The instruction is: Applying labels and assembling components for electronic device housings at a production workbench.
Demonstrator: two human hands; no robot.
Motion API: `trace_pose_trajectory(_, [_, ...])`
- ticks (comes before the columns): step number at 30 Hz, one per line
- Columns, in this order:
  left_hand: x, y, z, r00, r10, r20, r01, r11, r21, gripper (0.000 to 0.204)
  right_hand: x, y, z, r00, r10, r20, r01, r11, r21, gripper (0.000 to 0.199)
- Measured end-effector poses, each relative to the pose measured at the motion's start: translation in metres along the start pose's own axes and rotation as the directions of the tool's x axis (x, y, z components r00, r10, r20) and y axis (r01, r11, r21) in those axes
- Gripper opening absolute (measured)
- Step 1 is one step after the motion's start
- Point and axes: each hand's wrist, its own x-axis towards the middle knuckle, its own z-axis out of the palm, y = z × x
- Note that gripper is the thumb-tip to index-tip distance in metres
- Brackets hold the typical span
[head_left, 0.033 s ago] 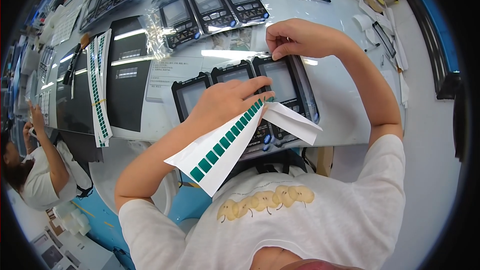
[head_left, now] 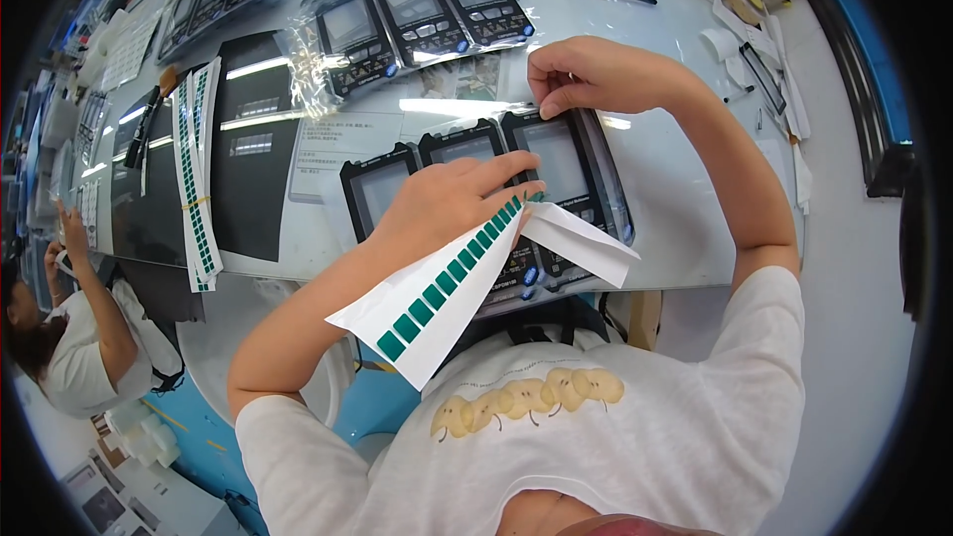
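Head view: person's left hand (head_left: 447, 206) grips a white backing sheet with a row of green rectangular stickers (head_left: 442, 288), fingers closed round its upper end, the sheet hanging out past the table's near edge over the person's white T-shirt (head_left: 596, 437). Right hand (head_left: 586, 74) has thumb and forefinger pinched together on the top edge of a dark framed screen panel (head_left: 561, 164); can't tell what sits between the fingertips. That panel is the right one of three lying side by side near the table's near edge. Folded white paper flap (head_left: 581, 238) lies across its lower part. Bagged panels (head_left: 417, 15) further back towards the far edge. More green sticker strips (head_left: 197, 179) towards the table's left end. Another person (head_left: 69, 337) sits at lower left.
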Motion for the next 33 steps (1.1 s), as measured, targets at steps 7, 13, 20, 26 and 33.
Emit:
trace_pose_trajectory(7, [0.000, 0.001, 0.002, 1.000, -0.025, -0.017, 0.025, 1.000, -0.013, 0.028, 0.000, -0.008, 0.002, 0.999, 0.022, 0.023, -0.019, 0.993, -0.113, 0.015])
trace_pose_trajectory(13, [-0.001, -0.001, 0.008, 0.997, -0.026, -0.067, 0.027, 1.000, 0.013, 0.025, -0.030, -0.026, 0.044, 0.886, -0.416, -0.206, 0.163, 0.695, -0.701, 0.017])
trace_pose_trajectory(20, [-0.007, -0.008, 0.014, 0.997, 0.014, -0.073, -0.010, 0.999, 0.051, 0.032, -0.035, -0.014, 0.035, 0.937, -0.180, -0.299, 0.068, 0.934, -0.351, 0.023])
trace_pose_trajectory(26, [-0.008, -0.012, 0.021, 0.995, 0.060, -0.075, -0.049, 0.989, 0.138, 0.041, -0.022, -0.009, 0.000, 0.997, -0.079, 0.005, 0.077, 0.951, -0.300, 0.024])
trace_pose_trajectory(33, [-0.011, -0.007, 0.018, 0.998, -0.006, -0.059, 0.015, 0.988, 0.153, 0.041, -0.044, -0.020, 0.038, 0.921, -0.285, -0.266, 0.056, 0.771, -0.634, 0.017])
